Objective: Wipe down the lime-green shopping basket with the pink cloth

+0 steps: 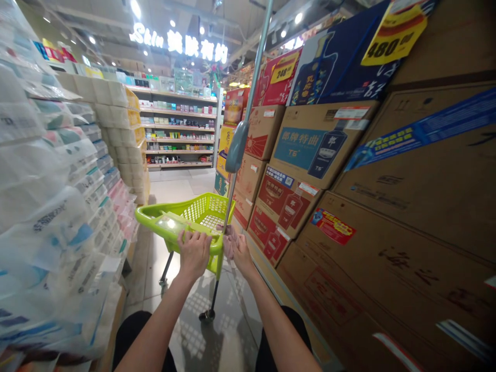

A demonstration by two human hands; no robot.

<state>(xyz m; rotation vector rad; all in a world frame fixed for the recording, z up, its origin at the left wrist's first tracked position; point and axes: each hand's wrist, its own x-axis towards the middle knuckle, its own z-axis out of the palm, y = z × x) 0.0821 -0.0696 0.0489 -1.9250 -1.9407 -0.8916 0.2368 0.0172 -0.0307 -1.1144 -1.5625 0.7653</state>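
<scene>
In front of me stands a lime-green shopping cart point(186, 214) with a perforated basket and dark legs on casters. My left hand point(195, 254) is closed over the near rim of the cart, fingers curled on top. My right hand point(243, 257) grips a crumpled pinkish cloth point(230, 242) against the cart's near right corner. A thin metal pole point(256, 85) with a grey-blue plastic piece point(237, 147) rises from beside that corner, leaning right. The cloth and right hand hide its lower end, so I cannot tell whether they grip it too.
On the right, stacked liquor cartons point(298, 144) with yellow price signs line the aisle. Wrapped tissue packs point(58, 186) are piled on the left, with more paper packs point(120, 124) beyond. Shelves of small boxed goods point(178, 124) stand ahead across the tiled floor point(186, 182).
</scene>
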